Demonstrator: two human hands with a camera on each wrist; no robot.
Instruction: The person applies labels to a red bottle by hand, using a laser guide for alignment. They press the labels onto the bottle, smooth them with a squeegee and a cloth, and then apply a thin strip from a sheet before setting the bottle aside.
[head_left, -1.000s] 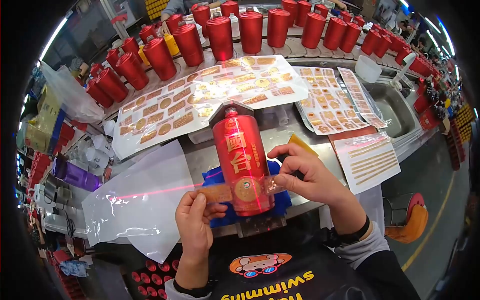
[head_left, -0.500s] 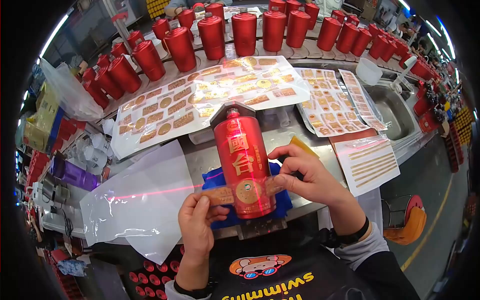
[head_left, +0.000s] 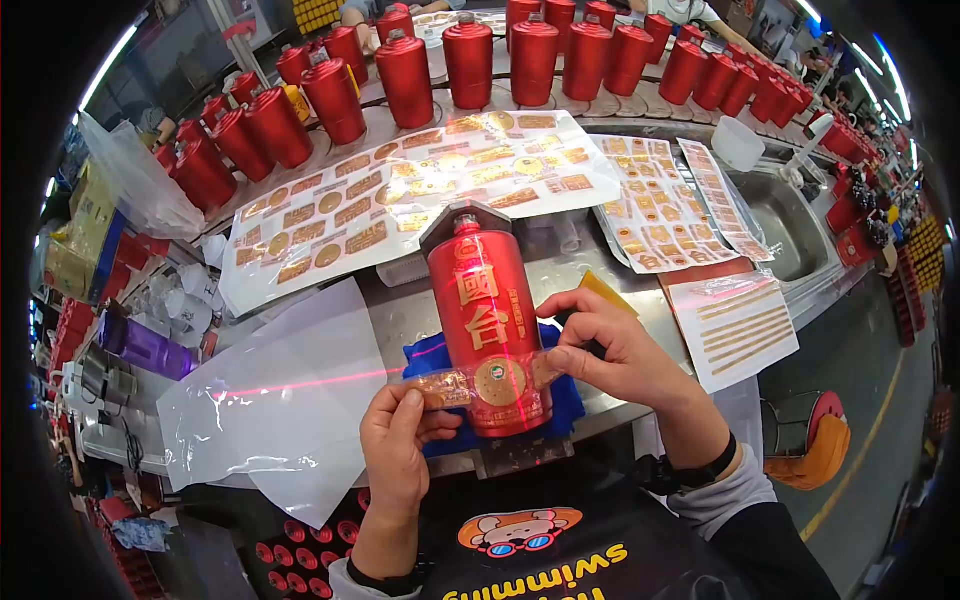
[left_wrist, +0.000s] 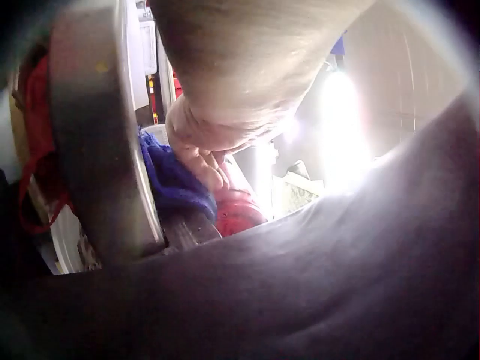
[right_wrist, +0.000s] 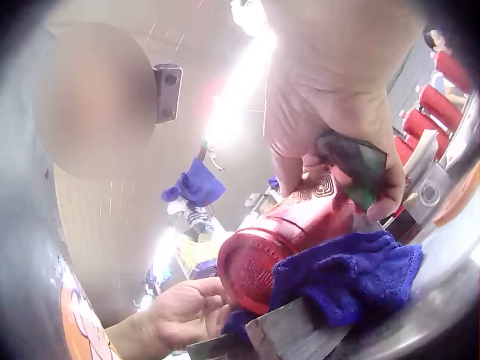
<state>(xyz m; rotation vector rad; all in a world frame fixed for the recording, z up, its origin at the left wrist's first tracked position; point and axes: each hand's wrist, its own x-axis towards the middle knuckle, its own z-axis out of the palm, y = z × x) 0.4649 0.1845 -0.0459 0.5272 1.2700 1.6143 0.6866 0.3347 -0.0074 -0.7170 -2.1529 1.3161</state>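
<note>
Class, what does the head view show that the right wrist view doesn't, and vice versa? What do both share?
Only the head view shows the purple flask, the sink and the large sheet of gold labels. Only the right wrist view shows the flat base of the red bottle. Both show that bottle, the blue cloth, the left hand and the right hand.

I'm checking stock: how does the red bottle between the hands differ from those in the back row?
The front bottle carries gold characters; the back-row bottles look plain. The front bottle lies on its side on blue cloth; the back-row bottles stand upright. All are red with narrow necks.
</note>
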